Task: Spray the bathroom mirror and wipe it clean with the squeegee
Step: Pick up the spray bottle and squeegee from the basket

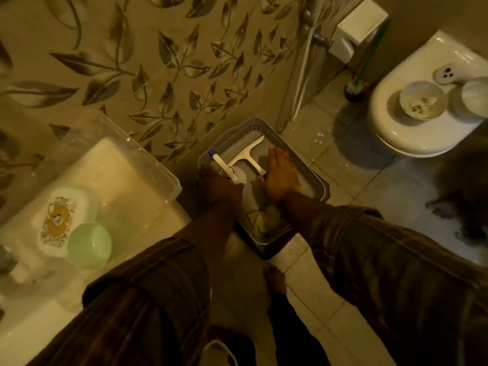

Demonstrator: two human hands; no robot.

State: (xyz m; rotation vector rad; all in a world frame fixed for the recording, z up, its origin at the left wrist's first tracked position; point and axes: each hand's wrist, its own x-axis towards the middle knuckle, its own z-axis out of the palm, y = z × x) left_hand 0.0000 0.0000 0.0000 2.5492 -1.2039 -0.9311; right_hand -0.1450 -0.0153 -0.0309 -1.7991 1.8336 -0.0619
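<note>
A grey perforated basket (320, 190) sits on the tiled floor against the leaf-patterned wall. Inside it lies a white squeegee (245, 155), blade toward the wall. A white spray bottle (239, 178) with a blue-tipped nozzle also lies in the basket. My left hand (217, 186) is closed around the bottle's neck. Beside the squeegee's handle, my right hand (281, 175) rests flat, fingers extended, gripping nothing. A yellowish cloth (264, 216) lies at the basket's near end. No mirror is in view.
A sink counter (34, 299) at left carries a clear plastic bin (148, 167), a decorated white box (59, 223) and a pale green bowl (89, 245). A white toilet (412, 128) at right holds bowls, with a brush (355, 88) beside it. My bare foot (274, 280) stands below the basket.
</note>
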